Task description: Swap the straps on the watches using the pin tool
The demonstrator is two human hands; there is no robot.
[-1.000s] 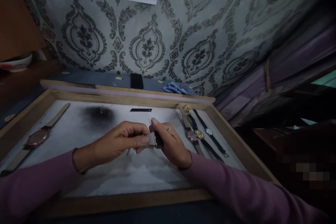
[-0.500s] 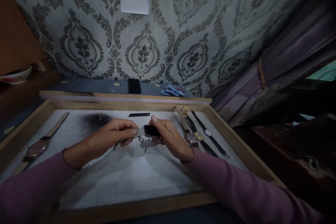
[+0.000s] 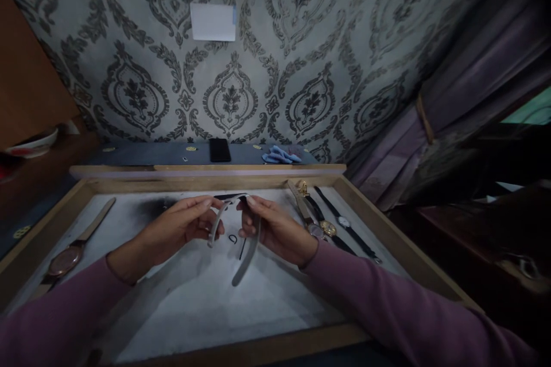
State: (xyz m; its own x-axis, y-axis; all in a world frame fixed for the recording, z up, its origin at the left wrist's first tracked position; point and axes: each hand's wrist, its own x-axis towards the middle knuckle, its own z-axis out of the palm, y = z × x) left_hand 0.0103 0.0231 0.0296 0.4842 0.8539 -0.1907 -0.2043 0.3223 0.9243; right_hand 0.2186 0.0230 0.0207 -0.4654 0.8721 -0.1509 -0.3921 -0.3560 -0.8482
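Observation:
Above the middle of the tray, both my hands hold one smartwatch with a pale grey strap [image 3: 245, 264]. My left hand [image 3: 183, 219] pinches the strap's left part, whose end curves down past the fingertips. Fingers of my right hand [image 3: 275, 223] close round the watch case and the other strap half, which hangs down below them. The watch is tilted edge-on, so its screen barely shows. Beneath the hands, a small black ring [image 3: 233, 238] and a thin dark stick [image 3: 242, 249] lie on the white tray floor. A dark flat strip [image 3: 224, 196] lies behind the fingers.
The wooden tray [image 3: 215, 184] has raised walls. A brown-strapped watch [image 3: 64, 260] lies at its left; at the right are a gold-faced watch [image 3: 328, 227], a small black-strapped watch [image 3: 343, 222] and another brown-strapped one. Behind the tray lie a phone [image 3: 220, 150] and blue cloth [image 3: 281, 154].
The smartwatch has been tipped from screen-up to edge-on, and its strap halves now arch downward. Both hands keep hold of it. The camera view has tilted up slightly.

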